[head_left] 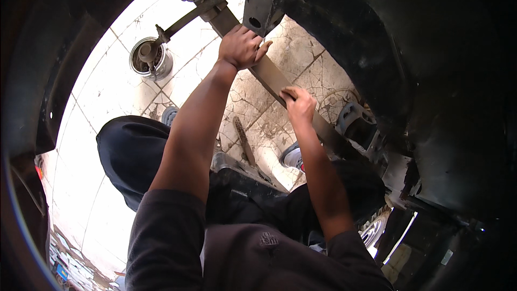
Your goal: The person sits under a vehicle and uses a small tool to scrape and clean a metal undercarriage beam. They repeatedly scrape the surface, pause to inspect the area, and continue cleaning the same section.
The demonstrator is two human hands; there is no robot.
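Here, the right hand [300, 106] curls nearly closed over the bar [273, 78] at its edge; the left hand [240, 47] touches beside the bracket [259, 4], thumb apart, its hold unclear.

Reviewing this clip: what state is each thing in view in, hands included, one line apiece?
Left hand: on the bar, fingers partly hidden
Right hand: fingers curled on the bar's edge
Flat metal bar: slanted across the view, touched by both hands
Metal can: on the floor, open-topped, dark inside
Holed bracket: largest visible hole has no bolt in it
Tiled floor: cracked, stained
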